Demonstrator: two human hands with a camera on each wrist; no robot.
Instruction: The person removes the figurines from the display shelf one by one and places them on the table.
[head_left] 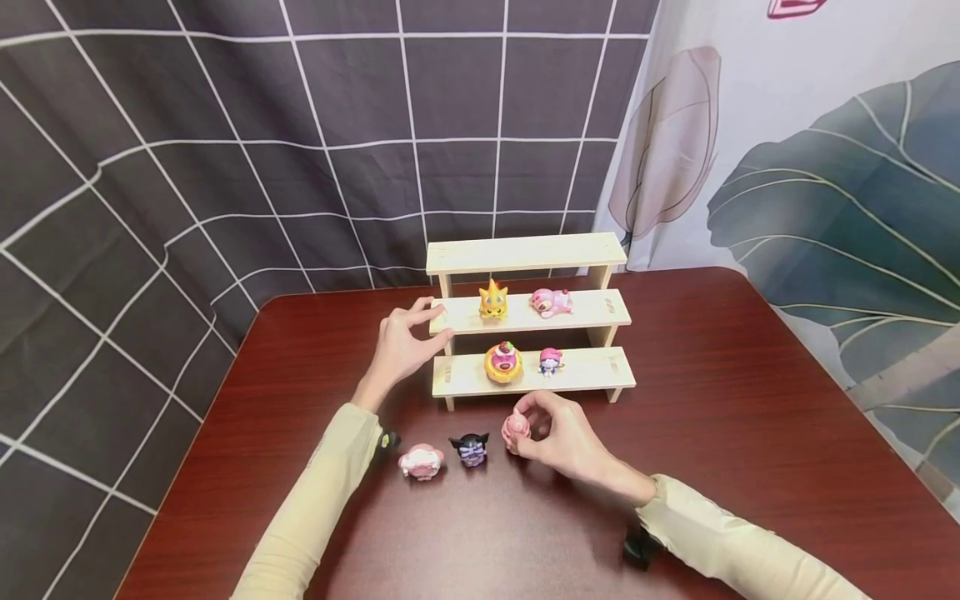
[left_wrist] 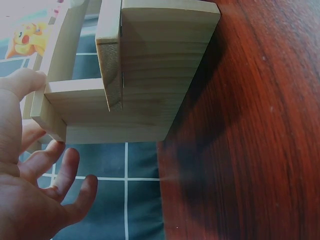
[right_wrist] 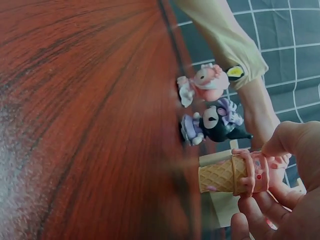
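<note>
The shelf (head_left: pixel 525 252) is matt wood, the table (head_left: pixel 750 417) glossy wood-grain.

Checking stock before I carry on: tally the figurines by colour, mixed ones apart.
Pink, or pink and white: 2 (lying figurine, pink-and-white figurine)
Yellow-orange: 1 (spiky figurine)
Black and purple: 1 (eared figurine)
Pink mixed with other colours: 3 (cone figurine, ring figurine, capped figurine)
Total: 7

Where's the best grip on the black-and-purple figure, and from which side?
Likely by the head, pinched on its near and far sides, coming from above: the black-and-purple figure stands upright, its ears spread sideways, and the pink-and-white figure and held ice-cream cone flank it.
</note>
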